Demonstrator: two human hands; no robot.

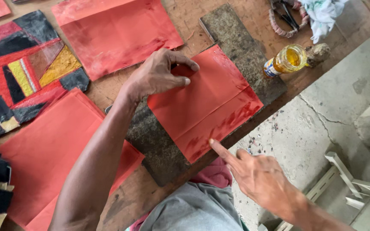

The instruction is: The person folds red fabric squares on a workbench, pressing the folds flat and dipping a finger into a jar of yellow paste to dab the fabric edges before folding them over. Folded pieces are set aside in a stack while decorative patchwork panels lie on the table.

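Observation:
A red paper sheet (206, 102) lies glued and glossy on a dark rough board (236, 42) that sits across the wooden table (193, 19). My left hand (157, 72) presses its fingertips on the sheet's upper left part. Near the sheet's lower edge, my right hand (253, 175) touches it with the index fingertip, the other fingers curled in. Neither hand holds anything.
An open jar of yellow glue (285, 61) lies tipped to the right of the board. More red sheets (116, 32) (52, 154) and a patchwork panel in red, black and yellow (18, 72) lie at the left. Scissors (284, 15) and a cloth (322, 13) are at the top right; concrete floor lies beyond the table edge.

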